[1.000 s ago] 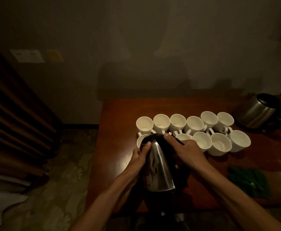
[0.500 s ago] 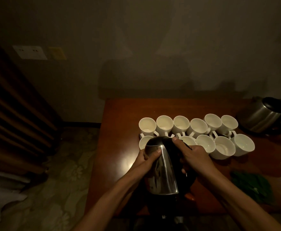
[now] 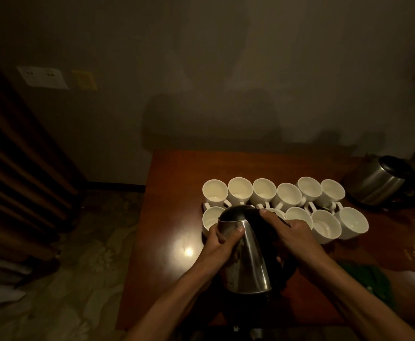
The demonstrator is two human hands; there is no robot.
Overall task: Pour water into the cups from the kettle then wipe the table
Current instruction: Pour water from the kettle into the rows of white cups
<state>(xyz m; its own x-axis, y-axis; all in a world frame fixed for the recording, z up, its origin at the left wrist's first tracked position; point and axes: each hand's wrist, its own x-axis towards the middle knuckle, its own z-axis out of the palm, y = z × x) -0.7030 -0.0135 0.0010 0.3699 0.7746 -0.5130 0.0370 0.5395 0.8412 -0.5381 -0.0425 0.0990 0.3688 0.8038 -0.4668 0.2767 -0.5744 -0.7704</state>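
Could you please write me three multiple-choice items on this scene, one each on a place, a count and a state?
1. Where does the second kettle stand?
A. at the right end of the table
B. on the floor
C. on a shelf

2. How many white cups form the back row?
A. four
B. six
C. nine

3. How is the held kettle?
A. upright, untouched
B. lying flat
C. tipped forward, gripped by both hands

Answers: 1 A, it sits right of the cups; 2 B, six rims show there; 3 C, the left hand and right hand clasp it.
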